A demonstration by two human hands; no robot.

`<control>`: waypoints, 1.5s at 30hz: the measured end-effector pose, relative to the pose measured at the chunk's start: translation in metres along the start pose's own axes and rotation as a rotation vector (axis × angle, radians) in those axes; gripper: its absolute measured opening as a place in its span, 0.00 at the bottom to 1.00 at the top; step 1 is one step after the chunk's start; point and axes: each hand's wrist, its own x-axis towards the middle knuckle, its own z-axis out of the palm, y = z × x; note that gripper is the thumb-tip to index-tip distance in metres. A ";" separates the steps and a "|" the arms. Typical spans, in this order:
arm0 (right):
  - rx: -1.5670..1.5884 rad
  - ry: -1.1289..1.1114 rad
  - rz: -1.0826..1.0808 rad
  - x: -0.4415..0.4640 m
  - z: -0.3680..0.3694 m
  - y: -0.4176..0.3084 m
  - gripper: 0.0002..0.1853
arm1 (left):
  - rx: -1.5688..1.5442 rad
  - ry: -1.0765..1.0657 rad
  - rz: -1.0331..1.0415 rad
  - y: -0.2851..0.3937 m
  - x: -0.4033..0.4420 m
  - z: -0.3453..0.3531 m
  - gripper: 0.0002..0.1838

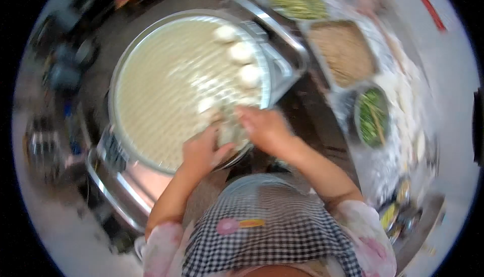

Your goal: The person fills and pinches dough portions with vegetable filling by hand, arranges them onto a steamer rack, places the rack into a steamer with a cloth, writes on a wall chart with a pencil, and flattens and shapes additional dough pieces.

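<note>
A large round steamer tray (156, 90) with a pale, dimpled lining stands in front of me. White buns (240, 53) sit in a row along its right side, and another pale bun (206, 105) lies just above my hands. Over the tray's near right edge, my left hand (201, 148) and my right hand (262, 128) come close together. Between them is something pale, blurred by motion; its shape is hard to make out. My left thumb points toward the right hand, and the right hand's fingers are bent around the pale thing's other side.
At the right, a floured table (401, 120) holds a tray of brown filling (343, 52), a bowl of chopped greens with chopsticks (370, 118) and a plate of green pieces (297, 1). Another person's hand (365, 2) is at the table's far end. Metal handles (118, 191) flank the steamer.
</note>
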 end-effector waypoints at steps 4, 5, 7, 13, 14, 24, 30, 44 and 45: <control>-0.032 -0.119 0.285 -0.043 -0.035 0.001 0.14 | 0.018 0.065 0.099 -0.007 -0.003 0.019 0.12; -0.085 -0.001 0.289 -0.055 -0.038 0.014 0.13 | 0.032 0.045 0.092 -0.012 -0.002 0.020 0.11; -0.169 0.159 0.335 -0.084 -0.067 0.037 0.13 | 0.067 0.043 0.100 -0.021 -0.002 0.023 0.09; -0.645 0.336 0.765 -0.193 -0.205 0.156 0.12 | -0.035 0.257 0.071 0.020 0.004 0.000 0.12; -0.702 0.256 0.909 -0.210 -0.221 0.175 0.11 | -0.015 0.357 0.107 0.026 0.006 0.001 0.13; -0.822 0.041 0.733 -0.288 -0.253 0.278 0.06 | -0.883 -0.511 -0.104 0.219 0.085 0.228 0.37; -0.880 -0.077 0.548 -0.326 -0.301 0.249 0.18 | -0.870 -0.417 -0.269 0.301 0.124 0.314 0.27; 0.266 0.164 0.711 -0.416 -0.335 0.241 0.11 | -0.931 -0.283 -0.458 0.306 0.122 0.334 0.17; 0.485 0.128 0.847 -0.404 -0.330 0.240 0.12 | -0.933 -0.313 -0.454 0.293 0.128 0.339 0.18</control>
